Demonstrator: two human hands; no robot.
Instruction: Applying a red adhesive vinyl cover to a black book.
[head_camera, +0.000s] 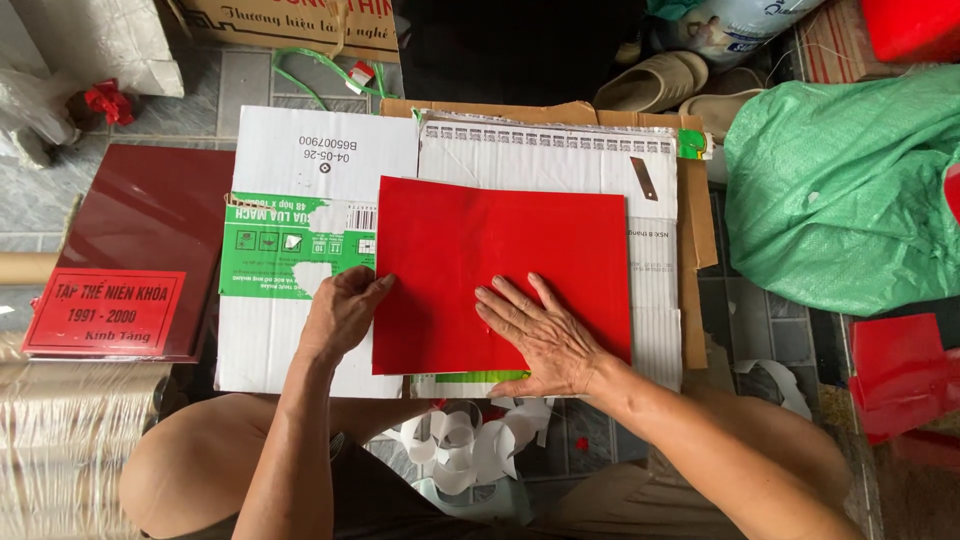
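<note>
1. A red sheet lies flat on flattened white cardboard spread over the tiled floor.
2. The right hand rests open, palm down and fingers spread, pressing on the sheet's lower middle.
3. The left hand is loosely curled at the sheet's left edge, fingertips touching it; I cannot tell whether it pinches the edge.
4. A dark red plaque lies to the left, just beside the cardboard.
5. A green sack sits to the right, and white paper curls lie near the person's knees.
</note>
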